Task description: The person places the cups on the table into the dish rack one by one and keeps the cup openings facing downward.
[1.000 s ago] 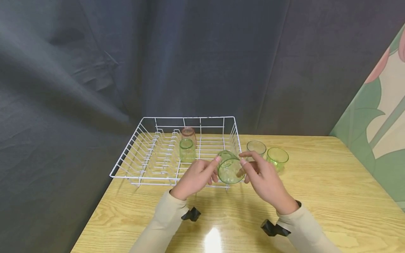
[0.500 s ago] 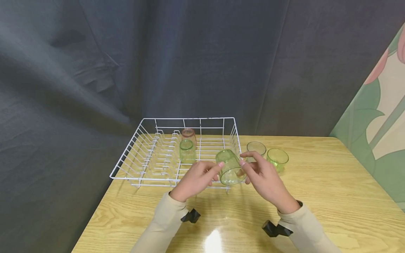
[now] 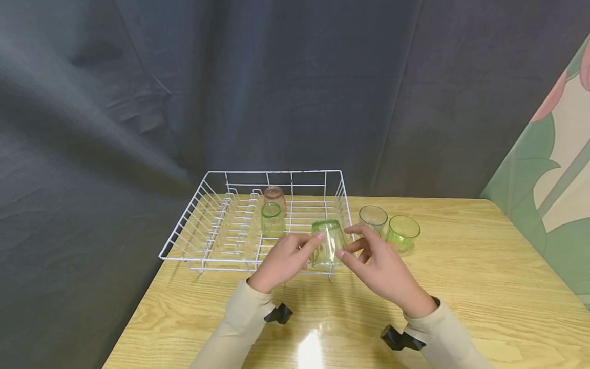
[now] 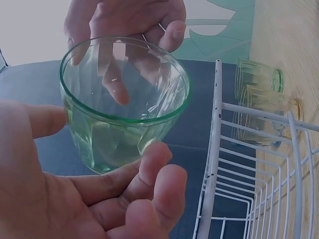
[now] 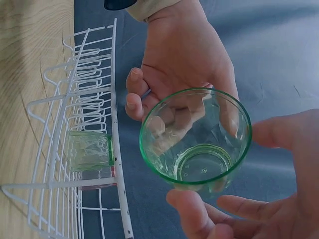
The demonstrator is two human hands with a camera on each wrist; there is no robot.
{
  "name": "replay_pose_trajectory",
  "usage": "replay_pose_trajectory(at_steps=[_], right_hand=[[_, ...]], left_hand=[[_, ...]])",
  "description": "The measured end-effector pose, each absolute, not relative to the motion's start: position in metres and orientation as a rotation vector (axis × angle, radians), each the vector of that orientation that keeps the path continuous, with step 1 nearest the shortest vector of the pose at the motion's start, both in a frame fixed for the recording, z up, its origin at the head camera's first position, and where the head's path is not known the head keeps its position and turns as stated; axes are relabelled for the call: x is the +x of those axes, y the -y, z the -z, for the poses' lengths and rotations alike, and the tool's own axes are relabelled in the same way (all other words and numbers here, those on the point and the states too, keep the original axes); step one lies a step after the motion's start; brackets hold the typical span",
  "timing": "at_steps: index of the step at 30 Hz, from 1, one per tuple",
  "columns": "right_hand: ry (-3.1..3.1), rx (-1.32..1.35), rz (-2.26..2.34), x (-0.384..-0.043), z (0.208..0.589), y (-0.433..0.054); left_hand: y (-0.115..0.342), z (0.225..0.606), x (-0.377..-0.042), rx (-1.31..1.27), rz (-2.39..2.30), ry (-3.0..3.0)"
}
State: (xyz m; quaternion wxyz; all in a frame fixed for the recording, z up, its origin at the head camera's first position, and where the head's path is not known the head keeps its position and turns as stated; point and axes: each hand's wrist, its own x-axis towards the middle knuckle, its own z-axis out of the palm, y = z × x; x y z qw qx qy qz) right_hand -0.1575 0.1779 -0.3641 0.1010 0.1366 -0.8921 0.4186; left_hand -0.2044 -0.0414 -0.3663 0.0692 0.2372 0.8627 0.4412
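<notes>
A pale green drinking glass (image 3: 329, 245) is held between both hands, over the front right corner of the white wire dish rack (image 3: 276, 171). Its base points up and its rim down in the head view. My left hand (image 3: 285, 256) grips the left side, thumb in front and fingers behind. From the right, my right hand (image 3: 380, 262) pinches it with thumb and fingers. The right wrist view looks into the glass (image 5: 204, 162) through its open rim. Inside the rack, a green glass (image 3: 273, 223) stands upside down in front of a pink glass (image 3: 275, 193).
Right of the rack, a greyish clear glass (image 3: 373, 216) and a yellow-green glass (image 3: 403, 236) stand rim up on the wooden table (image 3: 461, 266). A dark curtain (image 3: 295, 92) hangs behind. Plate prongs (image 3: 226, 220) fill the rack's left part.
The held glass has turned from showing its open rim toward the head camera to base up, rim down. My right thumb has shifted left along it; the left hand stays almost in place.
</notes>
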Motion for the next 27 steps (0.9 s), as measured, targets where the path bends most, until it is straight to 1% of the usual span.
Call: replay_pose_trajectory(at_steps=[10, 27], right_hand=[[2.647, 0.4, -1.267, -0.1587, 0.3626, -0.1782], [2.743, 0.376, -1.21, -0.1573, 0.3644, -0.1778]], left_hand=[[0.0427, 0.3667, -0.2069, 0.817, -1.327, -2.59], [0.0433, 0.3644, -0.2006, 0.834, -1.294, -2.565]])
